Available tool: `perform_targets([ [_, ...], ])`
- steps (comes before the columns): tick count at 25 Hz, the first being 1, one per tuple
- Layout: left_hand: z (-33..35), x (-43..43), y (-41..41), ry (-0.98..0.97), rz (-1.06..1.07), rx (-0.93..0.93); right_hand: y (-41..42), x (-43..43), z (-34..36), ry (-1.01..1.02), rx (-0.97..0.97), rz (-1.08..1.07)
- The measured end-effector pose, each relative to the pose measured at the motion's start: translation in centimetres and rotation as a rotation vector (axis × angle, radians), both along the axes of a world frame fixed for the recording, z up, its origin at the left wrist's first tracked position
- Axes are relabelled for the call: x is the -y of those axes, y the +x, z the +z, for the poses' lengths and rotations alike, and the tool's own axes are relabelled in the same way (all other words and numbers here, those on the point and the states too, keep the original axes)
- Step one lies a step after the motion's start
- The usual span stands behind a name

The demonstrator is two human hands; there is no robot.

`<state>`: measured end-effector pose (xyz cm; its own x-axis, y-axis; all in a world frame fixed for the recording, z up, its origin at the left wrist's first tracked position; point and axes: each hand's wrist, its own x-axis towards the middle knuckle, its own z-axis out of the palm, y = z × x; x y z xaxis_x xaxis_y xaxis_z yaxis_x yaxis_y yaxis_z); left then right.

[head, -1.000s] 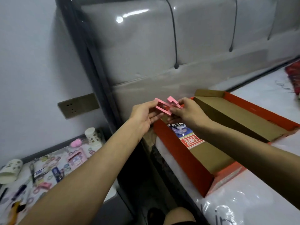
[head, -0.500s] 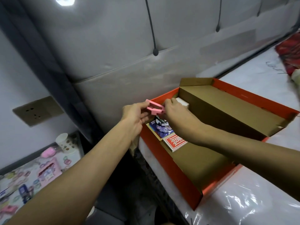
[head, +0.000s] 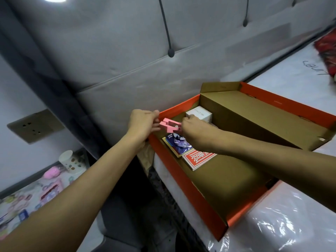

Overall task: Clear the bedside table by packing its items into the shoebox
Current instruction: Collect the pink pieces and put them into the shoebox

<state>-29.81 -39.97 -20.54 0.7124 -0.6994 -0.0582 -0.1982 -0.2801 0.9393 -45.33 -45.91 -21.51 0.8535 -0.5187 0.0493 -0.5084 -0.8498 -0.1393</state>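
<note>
Piece of pink plastic [head: 170,127] between left hand [head: 141,122] and right hand [head: 192,130], above shoebox [head: 183,182]

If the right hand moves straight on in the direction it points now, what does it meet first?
Probably the left hand, which holds the other end of the same pink piece. The orange wall of the shoebox lies near there, seemingly lower; depth is unclear.

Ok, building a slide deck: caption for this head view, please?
The left hand and right hand hold a pink piece over the orange shoebox on the bed.
</note>
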Motion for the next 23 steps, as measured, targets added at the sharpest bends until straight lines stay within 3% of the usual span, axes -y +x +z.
perform_targets([
  [2, -0.3, -0.6, 1.5, 0.071, 0.007, 0.489, 0.3, 0.3, -0.6, 0.216, -0.062, -0.017],
  [3, -0.6, -0.8, 1.9, 0.099, 0.006, 0.583, 0.7, 0.3, -1.2, 0.276, -0.101, -0.015],
  [7, -2.7, -0.6, 2.9, 0.201, -0.13, 0.395, 2.1, 0.7, -3.5, 0.403, -0.16, -0.02],
  [14, -5.2, -0.6, 3.8, 0.041, -0.114, 0.124, 3.0, -0.4, -6.4, 0.386, -0.184, -0.006],
  [23, -6.0, -0.5, 4.5, -0.008, -0.143, 0.124, 2.4, 2.1, -6.5, 0.564, 0.072, -0.137],
])
